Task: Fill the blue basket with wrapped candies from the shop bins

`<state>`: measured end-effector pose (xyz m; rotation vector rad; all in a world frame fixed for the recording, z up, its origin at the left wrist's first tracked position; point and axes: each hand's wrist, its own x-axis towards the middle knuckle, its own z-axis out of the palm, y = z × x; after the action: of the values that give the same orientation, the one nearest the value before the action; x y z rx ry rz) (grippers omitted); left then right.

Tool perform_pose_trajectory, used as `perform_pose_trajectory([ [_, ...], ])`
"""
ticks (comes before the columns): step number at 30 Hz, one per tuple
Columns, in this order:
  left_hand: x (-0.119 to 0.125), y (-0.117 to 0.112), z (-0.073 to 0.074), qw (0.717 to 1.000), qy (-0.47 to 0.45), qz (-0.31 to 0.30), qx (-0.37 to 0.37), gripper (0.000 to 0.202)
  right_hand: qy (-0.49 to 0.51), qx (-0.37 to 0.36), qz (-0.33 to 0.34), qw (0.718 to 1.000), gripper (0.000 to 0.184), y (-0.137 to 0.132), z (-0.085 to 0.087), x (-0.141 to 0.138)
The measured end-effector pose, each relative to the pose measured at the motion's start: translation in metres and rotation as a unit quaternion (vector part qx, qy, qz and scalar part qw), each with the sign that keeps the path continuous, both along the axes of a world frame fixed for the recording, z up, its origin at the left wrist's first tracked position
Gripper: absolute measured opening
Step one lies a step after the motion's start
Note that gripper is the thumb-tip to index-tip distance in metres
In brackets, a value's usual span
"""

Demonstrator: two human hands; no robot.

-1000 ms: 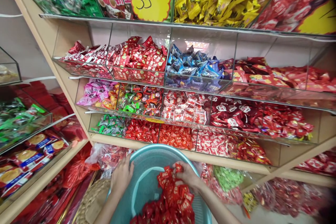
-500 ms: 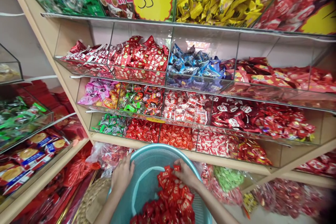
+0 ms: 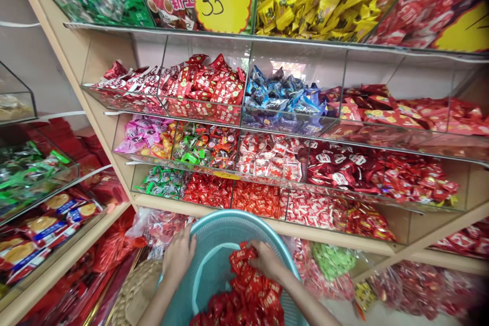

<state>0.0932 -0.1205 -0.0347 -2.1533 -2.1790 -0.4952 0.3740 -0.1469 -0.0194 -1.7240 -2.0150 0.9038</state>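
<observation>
Had my left hand (image 3: 178,254) lying open over the teal plastic basket's (image 3: 229,217) rim at 9 o'clock, right hand (image 3: 267,260) on the red candy packets (image 3: 248,290), couldn't tell if gripping.

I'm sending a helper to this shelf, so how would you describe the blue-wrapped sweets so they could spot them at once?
Find the wooden shelf unit with the yellow scalloped "35" sign near its top. In the row of clear bins just beneath that sign, look slightly to its right. The blue-wrapped sweets are the only blue pile in that row, with red packets on their left and more on their right.
</observation>
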Motion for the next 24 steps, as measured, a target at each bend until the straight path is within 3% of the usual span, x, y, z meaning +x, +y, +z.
perform_pose_trajectory([
  [10, 0.001, -0.001, 0.002, 1.000, -0.008, -0.003, 0.002, 0.040, -0.067, 0.017, 0.069, 0.995, 0.030, 0.000, -0.010, -0.003],
  [15, 0.000, 0.000, 0.001, 1.000, -0.005, -0.003, 0.005, 0.040, 0.018, 0.039, 0.069, 0.997, 0.030, 0.003, -0.001, 0.000],
  [19, -0.001, 0.001, -0.002, 1.000, 0.000, -0.003, 0.003, 0.042, 0.082, 0.098, 0.027, 0.991, 0.037, 0.011, 0.009, 0.011],
  [24, 0.000, 0.001, -0.001, 1.000, -0.005, 0.000, 0.006, 0.042, -0.003, 0.103, 0.058, 0.993, 0.045, 0.007, 0.011, 0.022],
])
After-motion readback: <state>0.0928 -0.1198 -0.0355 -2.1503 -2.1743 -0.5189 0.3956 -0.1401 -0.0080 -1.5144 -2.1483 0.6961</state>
